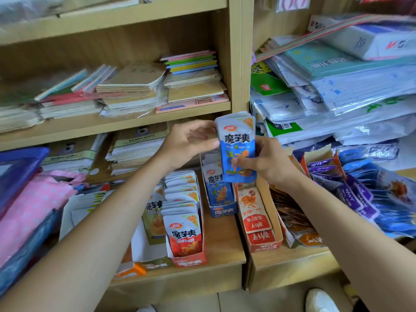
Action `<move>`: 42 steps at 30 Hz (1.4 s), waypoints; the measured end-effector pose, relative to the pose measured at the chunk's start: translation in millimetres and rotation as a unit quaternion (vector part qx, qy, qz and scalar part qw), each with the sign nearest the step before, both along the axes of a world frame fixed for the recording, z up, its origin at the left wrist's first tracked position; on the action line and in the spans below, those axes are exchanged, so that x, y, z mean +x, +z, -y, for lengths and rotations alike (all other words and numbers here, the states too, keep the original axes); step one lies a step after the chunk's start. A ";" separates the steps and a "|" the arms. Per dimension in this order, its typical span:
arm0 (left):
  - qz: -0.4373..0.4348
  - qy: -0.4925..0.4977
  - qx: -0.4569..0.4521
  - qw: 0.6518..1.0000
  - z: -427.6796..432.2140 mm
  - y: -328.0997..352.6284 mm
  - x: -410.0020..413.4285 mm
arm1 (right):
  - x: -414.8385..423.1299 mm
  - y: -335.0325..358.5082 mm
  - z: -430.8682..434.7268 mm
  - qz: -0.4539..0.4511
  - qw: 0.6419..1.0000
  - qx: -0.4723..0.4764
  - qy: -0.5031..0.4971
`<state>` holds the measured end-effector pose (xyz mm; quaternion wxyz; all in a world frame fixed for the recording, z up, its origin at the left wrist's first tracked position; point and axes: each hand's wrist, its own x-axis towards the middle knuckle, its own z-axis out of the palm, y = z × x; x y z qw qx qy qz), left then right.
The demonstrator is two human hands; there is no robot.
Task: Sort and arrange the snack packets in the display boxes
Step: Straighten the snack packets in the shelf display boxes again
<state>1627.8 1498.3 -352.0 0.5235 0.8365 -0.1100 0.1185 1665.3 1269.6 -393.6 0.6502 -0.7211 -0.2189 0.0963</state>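
A small stack of blue snack packets [237,143] is held upright in front of me, above the blue display box [222,210]. My left hand [186,143] grips the stack's left edge with thumb and fingers. My right hand [267,161] holds its lower right side, thumb across the front. The blue box below holds more blue packets standing upright. Left of it stands a red display box [191,258] full of red packets [183,235]. To the right an orange box [262,243] holds orange packets [251,208].
A yellow-packet box [155,219] sits left of the red one. Loose purple and blue packets [360,190] pile up at the right. Notebooks [130,91] fill the shelf above; plastic-wrapped goods [337,86] are stacked upper right. A pink dotted bag [33,203] lies left. A shoe [319,300] shows below.
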 end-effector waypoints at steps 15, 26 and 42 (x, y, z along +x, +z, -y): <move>-0.133 0.052 0.394 0.908 -5.8 -40.8 59.3 | -13.2 -5.1 55.6 -0.004 0.993 -0.012 -0.116; -0.193 -0.030 0.409 0.891 20.2 -6.0 -28.0 | -45.7 -10.6 65.2 -0.009 0.995 -0.040 -0.092; 0.070 0.035 0.586 0.807 40.7 -41.1 -66.7 | -50.5 -11.5 61.5 0.009 0.996 -0.064 -0.062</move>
